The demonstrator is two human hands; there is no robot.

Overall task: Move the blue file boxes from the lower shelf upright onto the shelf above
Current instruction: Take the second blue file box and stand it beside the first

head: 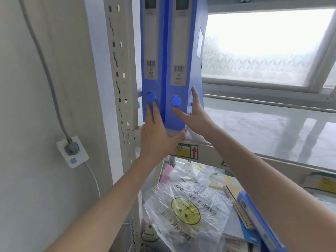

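Note:
Two blue file boxes stand upright side by side at the left end of the upper shelf (pixel 254 128). My left hand (pixel 156 131) lies flat against the bottom of the left box's (pixel 150 51) spine, fingers just under its round finger hole and thumb stretched right along the shelf edge. My right hand (pixel 196 117) grips the right box (pixel 192 51) low down, thumb on the spine and fingers on its right side. Another blue file box (pixel 258 222) lies tilted on the lower shelf at the bottom right.
A perforated metal post (pixel 120 70) stands just left of the boxes. The lower shelf holds a clear smiley-face plastic bag (pixel 187 206), papers and a wooden ruler. A wall socket with plug and cable (pixel 72 151) is on the left; a frosted window (pixel 263 42) is behind the shelf.

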